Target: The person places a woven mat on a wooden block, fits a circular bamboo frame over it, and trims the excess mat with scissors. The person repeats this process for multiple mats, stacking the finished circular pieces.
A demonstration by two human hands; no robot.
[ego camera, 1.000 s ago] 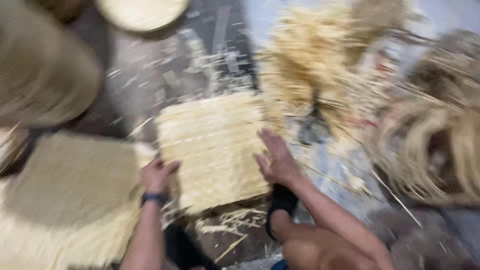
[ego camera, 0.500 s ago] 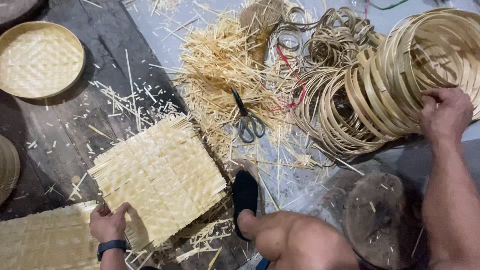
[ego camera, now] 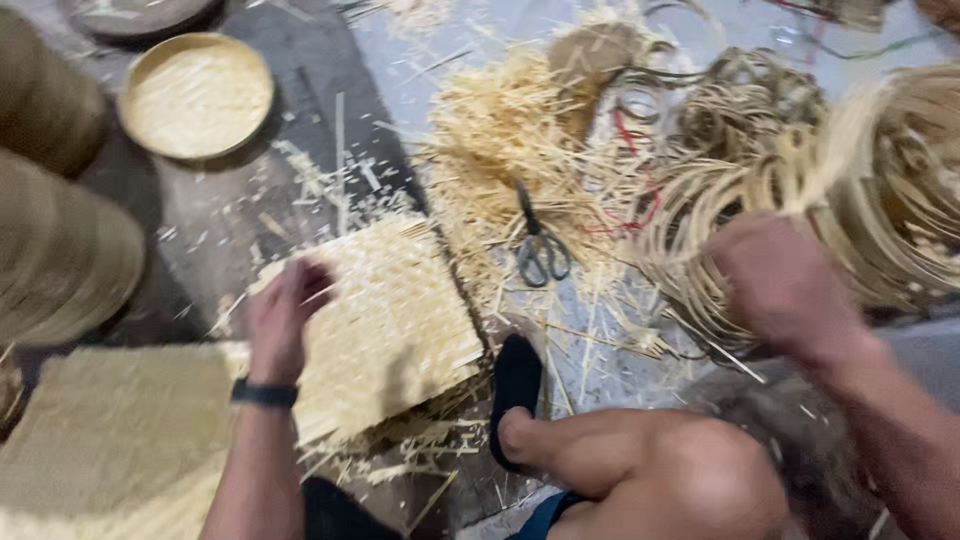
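1. The left hand (ego camera: 280, 320) is laid flat, fingers spread, on the left edge of a square woven mat (ego camera: 385, 325); nothing is pinched.
2. The mat lies on the dark floor (ego camera: 200, 215), between a larger mat (ego camera: 110, 440) at the lower left and a heap of straw (ego camera: 520, 140).
3. The right hand (ego camera: 790, 285) is blurred; it is seen closed around a bamboo ring (ego camera: 800, 180) lifted from the coil of rings (ego camera: 900, 200) on the right.
4. Scissors (ego camera: 540, 250) lie on the straw's near edge, well apart from both hands.
5. A round tray (ego camera: 195, 95) rests at the upper left.
6. A dark shoe (ego camera: 515, 390) touches the mat's right corner.
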